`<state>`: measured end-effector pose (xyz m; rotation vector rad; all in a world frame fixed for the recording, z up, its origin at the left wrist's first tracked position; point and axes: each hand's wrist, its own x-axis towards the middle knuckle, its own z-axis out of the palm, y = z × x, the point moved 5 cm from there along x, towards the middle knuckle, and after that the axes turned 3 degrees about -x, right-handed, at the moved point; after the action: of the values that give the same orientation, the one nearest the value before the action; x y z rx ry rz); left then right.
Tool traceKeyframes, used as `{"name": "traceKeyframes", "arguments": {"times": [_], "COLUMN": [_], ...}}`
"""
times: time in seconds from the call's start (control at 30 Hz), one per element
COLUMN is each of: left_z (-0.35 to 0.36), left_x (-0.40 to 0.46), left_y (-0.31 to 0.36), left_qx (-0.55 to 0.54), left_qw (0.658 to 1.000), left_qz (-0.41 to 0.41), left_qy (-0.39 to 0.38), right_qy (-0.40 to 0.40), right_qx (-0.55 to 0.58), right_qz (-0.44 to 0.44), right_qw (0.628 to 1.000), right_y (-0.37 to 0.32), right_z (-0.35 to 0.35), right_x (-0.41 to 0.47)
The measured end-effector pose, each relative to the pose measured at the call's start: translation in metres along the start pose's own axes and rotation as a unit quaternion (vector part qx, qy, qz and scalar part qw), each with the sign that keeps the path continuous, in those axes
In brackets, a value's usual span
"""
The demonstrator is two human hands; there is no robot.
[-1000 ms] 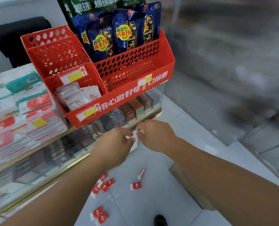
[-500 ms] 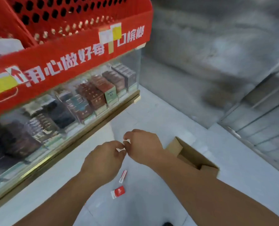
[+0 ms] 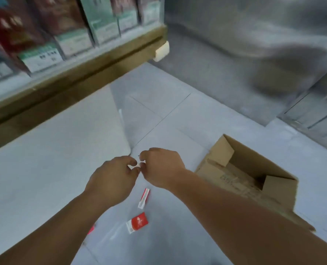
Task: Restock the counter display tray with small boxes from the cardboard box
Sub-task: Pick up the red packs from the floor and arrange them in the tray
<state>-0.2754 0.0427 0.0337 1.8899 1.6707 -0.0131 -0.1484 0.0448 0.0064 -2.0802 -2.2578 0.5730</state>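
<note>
My left hand [image 3: 113,178] and my right hand [image 3: 160,167] meet over the floor, fingertips together, both pinching a small white piece [image 3: 138,165] that is too small to identify. The open cardboard box [image 3: 258,155] lies on the floor just right of my right wrist, and its inside shows only brown flaps. Two small red-and-white boxes lie on the tiles below my hands, one narrow [image 3: 144,197] and one flat [image 3: 137,224]. The red display tray is out of view.
A glass counter case [image 3: 72,41] holding several packs fills the upper left, above a wooden ledge [image 3: 82,73] and a white panel [image 3: 53,146]. A clear plastic wrapper [image 3: 113,233] lies by the flat box. A metal door frame [image 3: 311,115] stands at right.
The view has dropped from the red tray down to the floor and the cardboard box. My hands stayed together, pinching, and sank lower toward the floor.
</note>
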Motion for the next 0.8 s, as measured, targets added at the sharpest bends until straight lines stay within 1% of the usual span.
{"name": "traceKeyframes", "arguments": {"times": [0.17, 0.27, 0.43, 0.57, 0.67, 0.73, 0.8], "left_z": [0.086, 0.133, 0.198, 0.256, 0.304, 0.334, 0.360], "left_x": [0.045, 0.060, 0.071, 0.075, 0.080, 0.085, 0.089], "left_y": [-0.068, -0.119, -0.196, -0.236, -0.253, -0.258, -0.256], "left_qx": [0.014, 0.012, -0.004, -0.014, -0.012, 0.003, 0.031], "left_qw": [0.999, 0.998, 0.992, 0.989, 0.984, 0.983, 0.985], "left_qz": [-0.030, -0.066, -0.117, -0.129, -0.136, -0.127, -0.100], "left_qy": [-0.009, -0.020, -0.046, -0.077, -0.110, -0.134, -0.139], "right_qy": [-0.061, -0.105, -0.164, -0.179, -0.202, -0.206, -0.195], "right_qx": [-0.005, -0.007, -0.025, -0.083, -0.145, -0.174, -0.193], "right_qz": [0.030, 0.049, 0.032, 0.003, -0.017, -0.024, -0.034], "right_qw": [0.998, 0.993, 0.986, 0.980, 0.968, 0.963, 0.961], "right_y": [0.027, 0.040, 0.045, 0.044, 0.048, 0.052, 0.056], "right_z": [0.116, 0.190, 0.296, 0.355, 0.389, 0.403, 0.411], "right_x": [0.031, 0.047, 0.069, 0.082, 0.086, 0.087, 0.089]}}
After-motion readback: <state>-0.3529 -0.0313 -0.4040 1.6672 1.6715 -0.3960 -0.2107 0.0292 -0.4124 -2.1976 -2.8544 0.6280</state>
